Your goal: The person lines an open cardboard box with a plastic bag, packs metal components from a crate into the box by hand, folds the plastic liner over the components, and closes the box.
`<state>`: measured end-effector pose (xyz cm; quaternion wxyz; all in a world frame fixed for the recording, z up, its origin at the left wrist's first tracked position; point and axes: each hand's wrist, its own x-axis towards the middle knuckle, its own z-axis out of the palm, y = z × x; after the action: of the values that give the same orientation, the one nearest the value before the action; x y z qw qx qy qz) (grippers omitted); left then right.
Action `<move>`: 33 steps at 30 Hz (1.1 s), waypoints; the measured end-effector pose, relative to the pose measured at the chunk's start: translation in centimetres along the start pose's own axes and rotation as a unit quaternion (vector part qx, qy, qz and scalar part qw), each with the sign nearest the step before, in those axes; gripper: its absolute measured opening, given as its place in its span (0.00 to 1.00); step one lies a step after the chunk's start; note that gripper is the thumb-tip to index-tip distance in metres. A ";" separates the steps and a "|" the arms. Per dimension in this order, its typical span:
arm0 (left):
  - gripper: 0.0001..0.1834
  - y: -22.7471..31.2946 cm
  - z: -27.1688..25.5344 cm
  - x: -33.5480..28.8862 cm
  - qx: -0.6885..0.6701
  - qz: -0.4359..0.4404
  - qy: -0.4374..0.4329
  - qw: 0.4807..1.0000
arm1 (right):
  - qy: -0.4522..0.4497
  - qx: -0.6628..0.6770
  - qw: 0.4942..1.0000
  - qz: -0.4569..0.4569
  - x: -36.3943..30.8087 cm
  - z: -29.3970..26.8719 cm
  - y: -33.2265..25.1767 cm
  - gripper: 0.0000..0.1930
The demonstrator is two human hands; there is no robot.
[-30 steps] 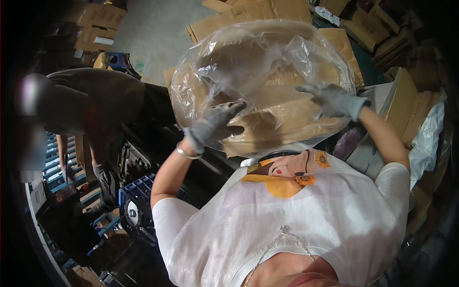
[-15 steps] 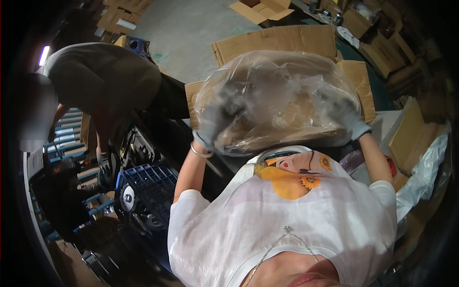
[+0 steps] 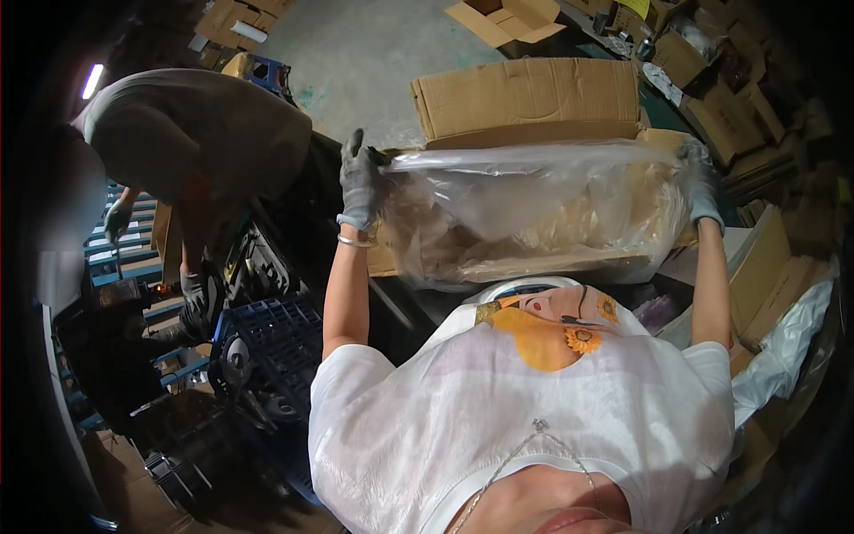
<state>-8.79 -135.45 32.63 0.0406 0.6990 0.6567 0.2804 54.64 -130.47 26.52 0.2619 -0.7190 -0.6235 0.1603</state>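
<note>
A clear plastic bag [image 3: 534,200] lines an open cardboard box [image 3: 534,98] in front of me, its mouth pulled out wide between my hands. My left hand [image 3: 359,185], in a grey glove, grips the bag's left end beside the box. My right hand [image 3: 702,185], gloved alike, is at the bag's right end; its fingers are partly hidden by the film and shadow, but the taut edge runs into them. Brown cardboard shows through the film, and the box's far flap stands up behind the bag. What lies inside cannot be made out.
At the left a co-worker [image 3: 205,133] bends over a roller conveyor [image 3: 133,236]. A blue plastic crate [image 3: 267,334] with dark parts stands near my left arm. Opened cartons [image 3: 765,276] and white plastic sheeting [image 3: 787,356] are at my right; another open carton [image 3: 503,20] sits farther off.
My hands have moved apart and outward, left hand to the left and right hand to the right. The bulging bag is now stretched flatter, with a straight upper edge.
</note>
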 end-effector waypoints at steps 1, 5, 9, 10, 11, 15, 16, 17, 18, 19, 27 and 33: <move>0.35 2.7 -1.0 0.2 0.130 0.006 -0.071 0.989 | -0.029 -0.117 0.992 -0.042 -1.0 0.1 -1.9 0.26; 0.58 4.8 -2.7 0.6 0.127 0.005 -0.142 0.982 | -0.199 -0.168 0.958 -0.123 -1.5 -3.3 -8.0 0.46; 0.45 3.4 -1.6 2.6 0.103 0.032 -0.197 0.974 | -0.294 -0.087 0.942 -0.134 -0.6 -5.3 -11.2 0.43; 0.45 2.4 -1.2 3.0 0.101 0.036 -0.197 0.974 | -0.316 -0.039 0.939 -0.131 -0.1 -5.3 -12.3 0.41; 0.40 1.4 -0.8 3.5 0.095 0.059 -0.215 0.970 | -0.297 0.005 0.940 -0.170 0.3 -5.5 -13.5 0.37; 0.27 5.0 1.3 6.2 0.046 0.130 -0.242 0.960 | -0.254 0.008 0.958 -0.134 3.6 -2.3 -9.8 0.31; 0.25 5.2 1.5 6.6 0.033 0.122 -0.270 0.955 | -0.268 -0.042 0.951 -0.152 4.0 -1.8 -11.3 0.27; 0.20 4.5 2.6 6.9 0.026 0.143 -0.275 0.950 | -0.280 -0.092 0.940 -0.169 4.2 -1.5 -12.7 0.23; 0.20 4.3 2.8 7.5 0.026 0.143 -0.274 0.951 | -0.280 -0.092 0.940 -0.171 4.5 -1.5 -13.6 0.23; 0.17 4.1 2.6 8.0 0.007 0.195 -0.323 0.926 | -0.342 -0.103 0.926 -0.120 4.8 -1.9 -14.7 0.20; 0.09 5.1 2.2 6.3 -0.055 0.104 -0.136 0.984 | -0.146 0.009 0.984 -0.100 3.0 -1.9 -11.5 0.13; 0.06 4.1 0.4 3.8 0.105 0.059 -0.024 0.992 | -0.079 -0.166 0.968 -0.169 1.7 -2.4 -7.5 0.15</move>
<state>-5.00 -132.36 35.33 -0.0345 0.7434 0.6388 0.1950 50.16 -128.57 32.97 0.1121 -0.6216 -0.7726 0.0639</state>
